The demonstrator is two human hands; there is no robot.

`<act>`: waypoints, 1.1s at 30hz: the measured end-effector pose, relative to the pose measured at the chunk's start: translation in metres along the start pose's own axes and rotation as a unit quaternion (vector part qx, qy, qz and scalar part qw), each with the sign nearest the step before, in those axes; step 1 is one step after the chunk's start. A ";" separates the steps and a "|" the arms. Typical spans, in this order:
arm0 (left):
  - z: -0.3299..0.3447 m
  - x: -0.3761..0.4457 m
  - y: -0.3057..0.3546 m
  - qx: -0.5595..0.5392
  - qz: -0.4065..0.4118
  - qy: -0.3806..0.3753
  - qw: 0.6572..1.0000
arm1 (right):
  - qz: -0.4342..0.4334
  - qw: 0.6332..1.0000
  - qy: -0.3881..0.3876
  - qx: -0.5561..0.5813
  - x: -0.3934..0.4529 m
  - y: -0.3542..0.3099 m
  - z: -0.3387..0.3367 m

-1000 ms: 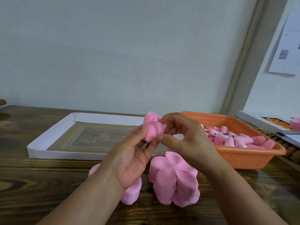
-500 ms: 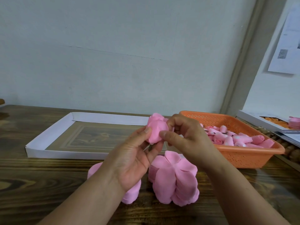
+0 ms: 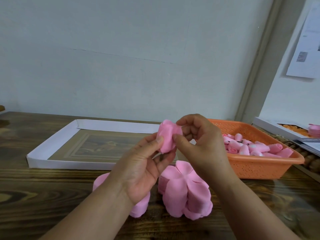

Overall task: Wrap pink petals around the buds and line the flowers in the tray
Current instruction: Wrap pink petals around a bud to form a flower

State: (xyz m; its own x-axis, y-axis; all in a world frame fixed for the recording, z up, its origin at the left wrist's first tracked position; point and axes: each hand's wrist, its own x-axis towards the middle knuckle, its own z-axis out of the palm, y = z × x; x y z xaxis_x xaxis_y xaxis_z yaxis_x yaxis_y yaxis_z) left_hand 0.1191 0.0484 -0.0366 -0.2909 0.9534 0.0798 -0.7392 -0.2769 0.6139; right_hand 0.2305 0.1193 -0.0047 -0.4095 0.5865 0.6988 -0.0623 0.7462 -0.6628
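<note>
The bud inside the pink foam flower (image 3: 167, 137) is hidden, because the soft petals cover it fully. One stack of pink foam petal sheets (image 3: 138, 205) lies mostly behind the left wrist, so only its two ends show. The small things on the far right, on a white box with an orange inside (image 3: 275, 129), are cut by the frame edge and hard to make out.

There are two hands. The left hand (image 3: 145, 170) grips the flower from below, with thumb and fingers curled round its lower part. The right hand (image 3: 199, 141) pinches the top edge of a petal between thumb and forefinger, with the other fingers curled. The flower is held in the air above the front edge of the tray, not inside it.

There is one flat white cardboard tray (image 3: 52, 146); its bare inside shows a wood pattern. There are two stacks of petal sheets in all; the second, bigger stack (image 3: 187, 189) stands on the dark wooden table (image 3: 34, 196) between the forearms. One orange perforated plastic basket (image 3: 259, 165) stands to the right, just beside the tray, holding many pink rolled buds (image 3: 242, 148), too many to count surely.

A white paper sheet (image 3: 304, 49) hangs on the wall at the right. The hands block the near right corner of the tray.
</note>
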 end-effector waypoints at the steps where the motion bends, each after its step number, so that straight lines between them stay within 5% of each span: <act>1: 0.000 0.000 -0.001 0.009 0.008 0.003 1.000 | 0.000 1.000 0.013 0.004 -0.001 -0.001 0.001; 9: 0.000 -0.001 -0.001 0.080 0.053 0.015 0.995 | 0.058 0.992 0.038 0.109 -0.006 0.000 0.007; 16: 0.002 -0.002 0.000 0.131 0.092 0.037 0.986 | -0.083 0.986 0.073 -0.121 -0.024 0.006 0.038; 25: 0.003 -0.004 0.001 0.215 0.153 0.071 0.962 | -0.130 0.976 0.106 -0.136 -0.023 0.006 0.037; 33: -0.002 -0.001 0.001 0.200 0.177 0.068 0.961 | -0.008 0.996 0.074 -0.052 -0.023 0.008 0.037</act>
State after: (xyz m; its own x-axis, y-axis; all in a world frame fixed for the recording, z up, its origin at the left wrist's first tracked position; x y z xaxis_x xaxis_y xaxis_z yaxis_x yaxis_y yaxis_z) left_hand 0.1176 0.0474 -0.0378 -0.5779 0.7759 0.2531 -0.2944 -0.4874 0.8220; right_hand 0.2057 0.1002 -0.0356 -0.2703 0.6082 0.7463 0.0305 0.7802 -0.6248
